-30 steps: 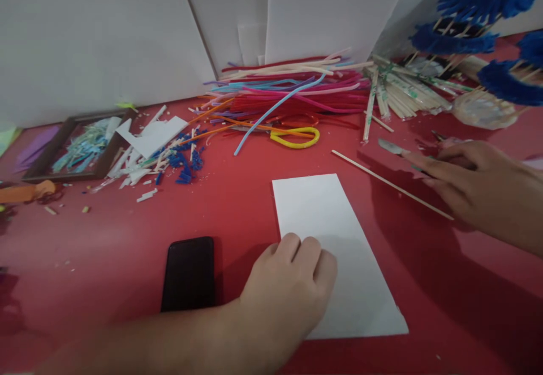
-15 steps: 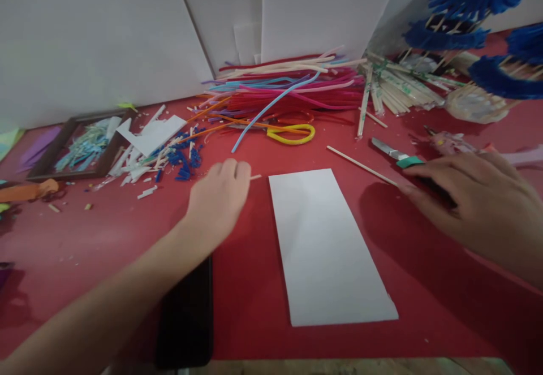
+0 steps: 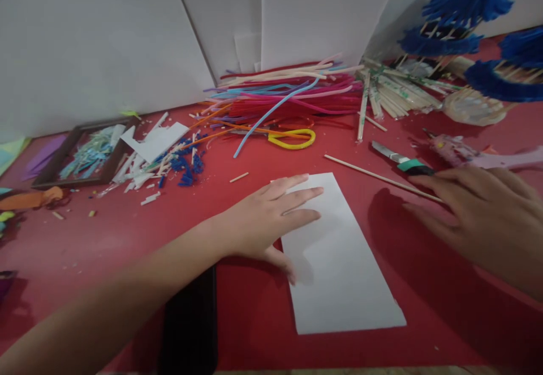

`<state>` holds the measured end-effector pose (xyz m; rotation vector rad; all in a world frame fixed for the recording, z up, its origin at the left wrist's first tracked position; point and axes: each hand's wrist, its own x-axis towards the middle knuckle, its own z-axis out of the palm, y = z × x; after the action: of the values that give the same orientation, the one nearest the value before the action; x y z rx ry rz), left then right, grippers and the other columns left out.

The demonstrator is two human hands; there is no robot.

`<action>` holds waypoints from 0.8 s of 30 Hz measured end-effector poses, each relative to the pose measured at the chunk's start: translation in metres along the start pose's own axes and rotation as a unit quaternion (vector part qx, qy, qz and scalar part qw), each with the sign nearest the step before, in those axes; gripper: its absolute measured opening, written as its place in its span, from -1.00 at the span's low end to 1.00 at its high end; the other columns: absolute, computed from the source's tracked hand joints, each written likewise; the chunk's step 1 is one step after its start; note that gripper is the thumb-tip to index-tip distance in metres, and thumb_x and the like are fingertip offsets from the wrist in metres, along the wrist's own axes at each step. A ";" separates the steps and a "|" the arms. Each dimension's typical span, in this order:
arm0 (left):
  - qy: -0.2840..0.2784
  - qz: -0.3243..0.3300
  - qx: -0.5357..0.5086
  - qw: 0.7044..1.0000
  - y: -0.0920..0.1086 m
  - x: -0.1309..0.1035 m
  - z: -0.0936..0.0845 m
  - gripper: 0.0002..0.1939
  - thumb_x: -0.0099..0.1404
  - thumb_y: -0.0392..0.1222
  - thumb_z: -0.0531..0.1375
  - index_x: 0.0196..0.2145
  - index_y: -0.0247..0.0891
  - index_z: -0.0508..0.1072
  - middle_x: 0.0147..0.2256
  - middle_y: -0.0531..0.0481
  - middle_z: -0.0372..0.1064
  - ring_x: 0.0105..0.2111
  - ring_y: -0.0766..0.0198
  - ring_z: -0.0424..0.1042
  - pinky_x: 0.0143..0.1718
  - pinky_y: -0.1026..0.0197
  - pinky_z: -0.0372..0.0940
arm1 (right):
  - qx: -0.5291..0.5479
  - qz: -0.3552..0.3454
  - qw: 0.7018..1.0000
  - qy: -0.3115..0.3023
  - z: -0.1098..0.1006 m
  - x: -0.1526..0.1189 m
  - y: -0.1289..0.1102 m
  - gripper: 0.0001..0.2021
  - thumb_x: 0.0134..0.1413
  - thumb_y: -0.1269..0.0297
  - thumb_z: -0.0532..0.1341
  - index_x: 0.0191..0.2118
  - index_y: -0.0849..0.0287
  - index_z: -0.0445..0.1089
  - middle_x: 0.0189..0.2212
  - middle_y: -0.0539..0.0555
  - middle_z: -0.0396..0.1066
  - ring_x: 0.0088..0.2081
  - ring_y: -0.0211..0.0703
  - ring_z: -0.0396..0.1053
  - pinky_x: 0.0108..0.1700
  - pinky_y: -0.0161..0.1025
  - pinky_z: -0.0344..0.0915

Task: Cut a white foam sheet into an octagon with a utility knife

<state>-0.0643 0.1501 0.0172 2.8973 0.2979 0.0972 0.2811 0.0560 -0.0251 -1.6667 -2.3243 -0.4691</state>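
My left hand (image 3: 275,214) is spread open, palm down, above the left side of a white rectangular board (image 3: 345,273). A short cut piece of wooden stick (image 3: 238,177) lies on the red table just beyond this hand. At the right, my right hand (image 3: 487,211) has its fingers stretched and the thumb apart, holding nothing that I can see. Its fingertips hover near the black and green handle of a utility knife (image 3: 413,166), whose blade points left. A long thin wooden stick (image 3: 373,176) lies below the knife, one end close to the right hand.
Pipe cleaners (image 3: 292,89), yellow-handled scissors (image 3: 292,138) and wrapped chopsticks (image 3: 394,89) lie at the back. Paper scraps (image 3: 159,140) and a brown frame (image 3: 72,154) are at left. A black phone (image 3: 190,324) lies under my left forearm. Blue tasselled models (image 3: 466,7) stand at right.
My left hand has let go of the short stick piece, moved right and opened over the board. My right hand has drawn slightly away from the knife and its fingers have straightened.
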 end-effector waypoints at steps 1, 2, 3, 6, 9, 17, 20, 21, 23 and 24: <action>-0.035 -0.005 -0.008 0.999 -0.002 0.004 0.000 -0.09 0.15 0.31 0.42 0.30 -0.23 0.37 0.44 -0.33 0.04 0.45 -0.41 -0.14 0.36 -0.40 0.01 | -0.028 -0.007 1.000 0.010 0.001 0.003 0.001 -0.42 0.47 0.00 -0.17 0.02 0.25 0.51 -0.10 0.38 0.52 -0.02 0.29 0.45 -0.02 0.18 0.34; -0.064 -0.014 -0.014 0.998 -0.003 0.007 -0.001 -0.03 0.09 0.31 0.45 0.34 -0.12 0.33 0.47 -0.27 -0.03 0.46 -0.49 -0.23 0.35 -0.48 -0.04 | -0.055 -0.023 0.998 0.025 0.003 0.005 0.003 -0.42 0.48 0.03 -0.15 0.05 0.34 0.50 -0.08 0.43 0.51 0.01 0.32 0.43 -0.02 0.18 0.34; -0.087 -0.025 -0.018 0.996 -0.005 0.009 -0.001 0.01 0.04 0.31 0.48 0.37 -0.01 0.30 0.49 -0.21 -0.09 0.46 -0.56 -0.29 0.32 -0.55 -0.07 | -0.076 -0.042 0.995 0.039 0.004 0.008 0.006 -0.43 0.48 0.06 -0.12 0.03 0.40 0.50 -0.10 0.45 0.51 0.02 0.34 0.42 -0.04 0.18 0.35; -0.128 -0.048 -0.023 0.990 -0.005 0.010 -0.004 0.03 0.01 0.29 0.50 0.38 0.17 0.25 0.50 -0.12 -0.16 0.44 -0.60 -0.27 0.30 -0.58 -0.07 | -0.079 -0.083 0.992 0.051 0.008 0.016 0.015 -0.53 0.48 0.15 -0.04 -0.13 0.33 0.56 -0.18 0.36 0.53 -0.05 0.27 0.45 -0.10 0.12 0.32; -0.134 -0.077 -0.002 0.988 0.002 0.004 -0.008 0.03 0.01 0.32 0.49 0.38 0.20 0.24 0.50 -0.13 -0.13 0.44 -0.55 -0.15 0.31 -0.52 -0.01 | -0.067 -0.099 0.992 0.032 0.010 0.020 0.021 -0.57 0.48 0.18 -0.01 -0.24 0.18 0.58 -0.26 0.25 0.55 -0.18 0.13 0.45 -0.18 0.03 0.28; -0.108 -0.269 0.127 0.949 0.048 -0.022 -0.001 0.02 0.07 0.47 0.36 0.40 0.16 0.22 0.44 -0.28 0.03 0.29 -0.51 0.23 0.06 -0.37 0.40 | -0.014 -0.100 0.993 0.066 0.011 0.029 0.011 -0.58 0.46 0.23 -0.02 -0.37 0.17 0.48 -0.39 0.21 0.47 -0.23 0.13 0.40 -0.08 0.08 0.31; -0.086 -0.306 0.168 0.933 0.073 -0.027 0.006 -0.04 0.12 0.42 0.37 0.39 0.10 0.26 0.38 -0.26 0.18 0.16 -0.34 0.40 -0.01 -0.23 0.49 | 0.010 -0.085 0.994 0.065 0.011 0.030 0.007 -0.61 0.45 0.23 -0.02 -0.34 0.15 0.46 -0.38 0.21 0.47 -0.24 0.14 0.41 -0.10 0.08 0.32; -0.078 -0.310 0.178 0.931 0.081 -0.028 0.008 -0.06 0.14 0.40 0.37 0.38 0.06 0.29 0.36 -0.25 0.23 0.12 -0.30 0.43 -0.02 -0.18 0.51 | 0.019 -0.084 0.994 0.070 0.011 0.031 0.005 -0.62 0.46 0.23 -0.03 -0.33 0.13 0.45 -0.38 0.20 0.47 -0.24 0.13 0.41 -0.10 0.08 0.33; -0.066 -0.311 0.193 0.928 0.098 -0.029 0.012 -0.14 0.19 0.33 0.38 0.35 0.00 0.34 0.33 -0.24 0.28 0.05 -0.22 0.48 -0.07 -0.11 0.54 | 0.040 -0.080 0.993 0.082 0.007 0.032 0.002 -0.64 0.47 0.22 -0.06 -0.30 0.11 0.41 -0.38 0.19 0.48 -0.26 0.10 0.43 -0.11 0.06 0.35; -0.062 -0.314 0.201 0.926 0.106 -0.029 0.013 -0.16 0.19 0.31 0.39 0.34 -0.02 0.37 0.32 -0.23 0.31 0.01 -0.18 0.50 -0.11 -0.07 0.55 | 0.053 -0.079 0.992 0.086 0.004 0.032 0.000 -0.66 0.48 0.22 -0.05 -0.29 0.10 0.39 -0.37 0.18 0.49 -0.28 0.08 0.44 -0.13 0.04 0.36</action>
<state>-0.0708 0.0402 0.0280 2.9999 1.3342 -0.2856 0.2704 0.0853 -0.0165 -1.3458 -2.3200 -0.4889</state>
